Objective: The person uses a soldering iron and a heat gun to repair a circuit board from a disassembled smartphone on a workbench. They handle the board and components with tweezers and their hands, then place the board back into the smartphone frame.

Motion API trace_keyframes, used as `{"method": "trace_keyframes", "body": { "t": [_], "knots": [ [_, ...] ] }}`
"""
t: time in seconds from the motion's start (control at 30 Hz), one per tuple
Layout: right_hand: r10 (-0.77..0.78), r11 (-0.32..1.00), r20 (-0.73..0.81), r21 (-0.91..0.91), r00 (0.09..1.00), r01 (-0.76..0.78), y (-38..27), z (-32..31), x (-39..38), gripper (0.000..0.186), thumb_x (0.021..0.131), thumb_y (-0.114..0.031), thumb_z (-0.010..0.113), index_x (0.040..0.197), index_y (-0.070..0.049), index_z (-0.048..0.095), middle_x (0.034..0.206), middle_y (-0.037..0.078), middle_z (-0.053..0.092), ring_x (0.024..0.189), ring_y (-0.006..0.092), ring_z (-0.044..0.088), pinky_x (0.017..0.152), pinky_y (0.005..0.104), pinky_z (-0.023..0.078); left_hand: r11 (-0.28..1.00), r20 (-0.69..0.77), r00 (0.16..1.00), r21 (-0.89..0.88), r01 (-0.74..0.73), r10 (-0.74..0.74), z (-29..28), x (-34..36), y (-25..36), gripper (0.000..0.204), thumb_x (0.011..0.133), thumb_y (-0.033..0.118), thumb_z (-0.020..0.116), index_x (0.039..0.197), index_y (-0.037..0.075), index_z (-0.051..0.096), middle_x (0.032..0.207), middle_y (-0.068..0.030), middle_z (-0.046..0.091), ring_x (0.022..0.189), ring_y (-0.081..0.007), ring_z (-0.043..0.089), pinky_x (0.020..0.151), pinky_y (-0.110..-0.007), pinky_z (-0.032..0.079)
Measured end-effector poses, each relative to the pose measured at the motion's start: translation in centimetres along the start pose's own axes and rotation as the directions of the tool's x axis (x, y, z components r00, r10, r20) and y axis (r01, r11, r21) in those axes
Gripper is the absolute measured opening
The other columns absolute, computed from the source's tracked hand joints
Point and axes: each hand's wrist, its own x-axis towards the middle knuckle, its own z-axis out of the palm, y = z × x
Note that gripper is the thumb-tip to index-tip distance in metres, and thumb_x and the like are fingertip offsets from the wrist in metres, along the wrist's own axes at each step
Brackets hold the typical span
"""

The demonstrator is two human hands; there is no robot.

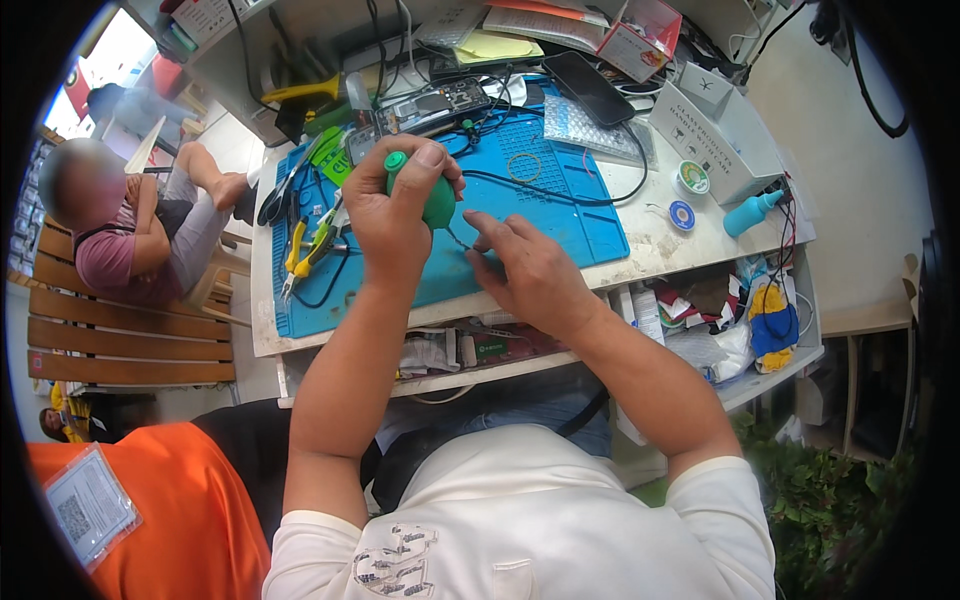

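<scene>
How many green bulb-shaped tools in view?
1. The green bulb-shaped tool is gripped in the left hand, thin tip down, with the right hand close by that tip. Others may be hidden.

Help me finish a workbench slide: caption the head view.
Over a blue mat, the left hand holds a green bulb-shaped tool, its thin tip near the right hand.
</scene>
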Motion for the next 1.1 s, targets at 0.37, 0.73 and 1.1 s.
{"method": "trace_keyframes", "body": {
  "t": [0.37, 0.73, 1.1],
  "knots": [
    [-0.037, 0.999, 0.03, -0.008, 0.999, 0.038, -0.1, -0.5, 0.5, 0.032, 0.097, -0.005, 0.081, 0.126, 0.001, 0.071, 0.098, 0.012, 0.071, 0.09, 0.0301, 0.067, 0.082, 0.0417, 0.059, 0.997, 0.025, 0.999, 0.074, 0.036, -0.038, -0.8, 0.0, -0.9, 0.017, 0.107, 0.013, 0.071, 0.101, -0.003, 0.073, 0.091, -0.0147, 0.072, 0.078, -0.023, 0.07, 0.066, -0.038, 0.06],
    [-0.06, 0.991, 0.088, -0.114, 0.994, 0.07, 0.1, 0.1, 0.5, 0.012, 0.099, -0.009, 0.078, 0.106, -0.001, 0.073, 0.096, 0.01, 0.07, 0.094, 0.0304, 0.064, 0.088, 0.0417, 0.056, 0.993, -0.094, 0.993, 0.089, 0.077, -0.068, -0.9, 0.2, -0.5, 0.019, 0.107, 0.017, 0.073, 0.102, -0.001, 0.074, 0.089, -0.0128, 0.074, 0.076, -0.0209, 0.072, 0.067, -0.036, 0.061],
    [-0.043, 0.994, 0.046, -0.101, 0.998, 0.047, 0.4, 0.3, 0.4, 0.009, 0.098, -0.006, 0.078, 0.1, 0.0, 0.07, 0.093, 0.014, 0.068, 0.089, 0.0331, 0.065, 0.083, 0.0436, 0.057, 0.936, -0.055, 0.992, 0.33, 0.127, -0.115, -1.8, -1.6, 0.9, 0.029, 0.105, 0.024, 0.084, 0.117, 0.002, 0.071, 0.098, -0.01, 0.073, 0.084, -0.0195, 0.074, 0.072, -0.035, 0.061]
  ]
}}
